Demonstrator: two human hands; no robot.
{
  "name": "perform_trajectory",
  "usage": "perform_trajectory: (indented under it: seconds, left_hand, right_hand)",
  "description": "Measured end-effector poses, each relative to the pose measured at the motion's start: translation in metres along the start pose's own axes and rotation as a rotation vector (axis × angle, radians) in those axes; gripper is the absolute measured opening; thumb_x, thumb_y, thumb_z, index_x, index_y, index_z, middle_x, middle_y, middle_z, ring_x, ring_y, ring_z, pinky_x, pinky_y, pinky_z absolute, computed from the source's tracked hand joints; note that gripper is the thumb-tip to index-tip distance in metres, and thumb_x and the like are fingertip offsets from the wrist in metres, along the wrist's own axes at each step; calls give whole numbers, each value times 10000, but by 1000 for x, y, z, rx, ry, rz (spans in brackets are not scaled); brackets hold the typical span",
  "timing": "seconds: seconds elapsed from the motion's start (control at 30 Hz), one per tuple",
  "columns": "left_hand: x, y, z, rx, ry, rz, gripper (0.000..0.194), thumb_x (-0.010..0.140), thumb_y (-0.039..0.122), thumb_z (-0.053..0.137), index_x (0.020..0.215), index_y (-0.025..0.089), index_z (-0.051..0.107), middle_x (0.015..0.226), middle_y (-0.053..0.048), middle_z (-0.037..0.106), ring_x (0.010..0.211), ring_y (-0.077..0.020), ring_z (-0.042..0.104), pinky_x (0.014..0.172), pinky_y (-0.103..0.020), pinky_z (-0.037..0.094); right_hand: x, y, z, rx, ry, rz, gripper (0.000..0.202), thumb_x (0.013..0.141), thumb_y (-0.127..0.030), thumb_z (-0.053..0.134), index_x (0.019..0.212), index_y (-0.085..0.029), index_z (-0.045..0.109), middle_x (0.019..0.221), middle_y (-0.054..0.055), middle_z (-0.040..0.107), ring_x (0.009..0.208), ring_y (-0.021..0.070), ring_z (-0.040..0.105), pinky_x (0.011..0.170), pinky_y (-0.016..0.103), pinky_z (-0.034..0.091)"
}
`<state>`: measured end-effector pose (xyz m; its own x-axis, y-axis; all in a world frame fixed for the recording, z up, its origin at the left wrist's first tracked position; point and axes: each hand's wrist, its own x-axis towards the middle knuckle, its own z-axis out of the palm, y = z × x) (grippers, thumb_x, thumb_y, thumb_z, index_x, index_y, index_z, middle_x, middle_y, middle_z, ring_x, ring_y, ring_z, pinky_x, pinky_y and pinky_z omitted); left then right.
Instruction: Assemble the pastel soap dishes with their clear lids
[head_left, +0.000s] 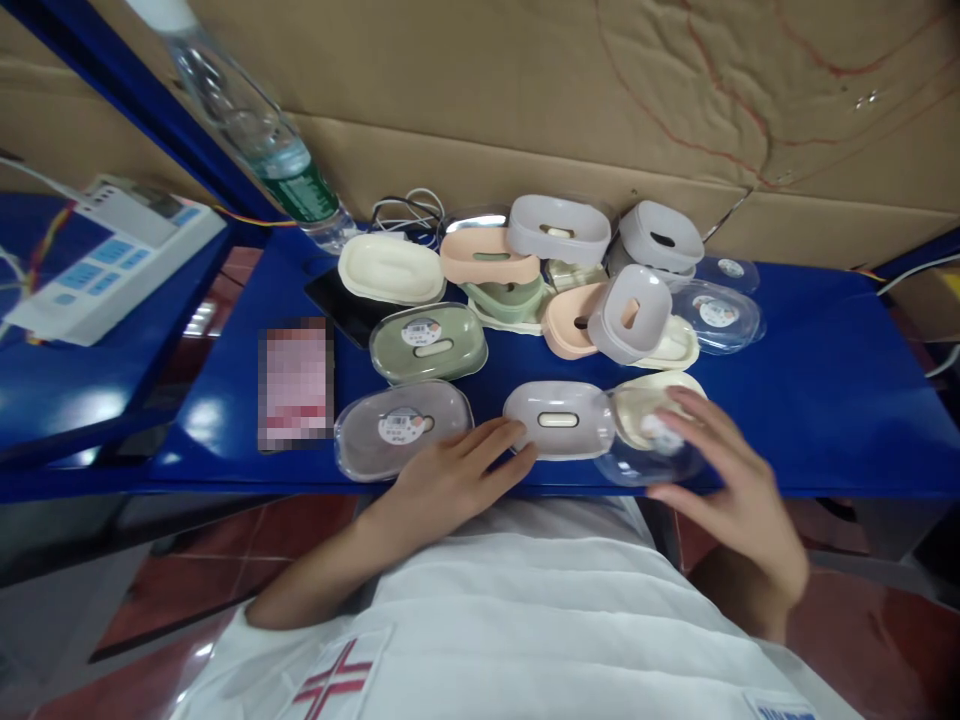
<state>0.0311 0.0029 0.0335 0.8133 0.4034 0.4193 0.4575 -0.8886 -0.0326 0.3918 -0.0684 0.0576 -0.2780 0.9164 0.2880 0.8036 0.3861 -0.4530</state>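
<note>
Blue bench (825, 400) before cardboard wall (525, 90), red floor tiles, left grip (450, 475) apart (flat), right grip (720, 480) around clear lid (645, 455).

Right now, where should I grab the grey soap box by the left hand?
Grip the grey soap box across its long sides, coming from above. It lies flat, and the left hand touches its left end while a clear lid under the right hand crowds its right end.

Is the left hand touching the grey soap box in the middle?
Touching. The head view shows the left hand with its fingers resting against the near-left edge of the grey soap box, no gap.
</note>
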Motion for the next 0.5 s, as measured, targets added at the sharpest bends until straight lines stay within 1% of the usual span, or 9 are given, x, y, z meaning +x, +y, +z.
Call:
perform_trajectory:
  seconds: [0.03, 0.1, 0.2, 0.27, 0.37, 0.5]
  left_hand:
    - [-1, 0, 0, -6, 0, -9, 347, 1033, 20, 548, 1339, 159, 636, 1303, -142, 736, 1213, -269, 735, 852, -331, 645]
    - [-3, 1, -1, -22, 9, -24, 355, 1043, 33, 554, 1359, 179, 624, 1300, -134, 735, 1217, -265, 733, 906, -346, 647]
    - [-3, 2, -1, -25, 32, -40, 349, 1049, 55, 574, 1371, 182, 614, 1311, -139, 729, 1242, -278, 723, 931, -360, 650]
    - [-2, 2, 0, -2, 14, -63, 354, 1041, 64, 595, 1381, 163, 613, 1322, -156, 722, 1256, -296, 718, 931, -377, 655]
    - [-2, 3, 3, 18, -20, -90, 372, 1019, 67, 638, 1384, 135, 622, 1329, -167, 721, 1257, -303, 718, 928, -382, 656]
    - [-2, 4, 6, 15, -16, -95, 364, 1012, 87, 669, 1370, 148, 642, 1321, -150, 732, 1238, -294, 725, 922, -369, 650]
  right_hand:
    - [11, -9, 12, -7, -31, -73, 730, 965, -446, 805, 1623, -338, 510, 1672, 113, 524, 1548, 371, 505, 1243, 573, 496]
    - [31, -23, 36, -62, -38, -149, 717, 985, -469, 781, 1624, -305, 501, 1663, 128, 532, 1576, 367, 463, 1254, 588, 476]
    - [47, -35, 61, -144, 1, -154, 687, 992, -500, 764, 1603, -296, 524, 1664, 129, 530, 1572, 379, 454, 1251, 615, 466]
    - [50, -39, 69, -167, 28, -138, 679, 994, -505, 760, 1599, -298, 530, 1666, 130, 526, 1555, 387, 470, 1239, 625, 474]
    - [49, -41, 73, -170, 58, -127, 694, 990, -502, 765, 1609, -305, 522, 1667, 136, 519, 1543, 396, 475, 1231, 633, 481]
    - [48, -38, 72, -147, -1, -144, 768, 1009, -489, 740, 1687, -324, 419, 1692, 128, 488, 1587, 390, 423, 1254, 633, 464]
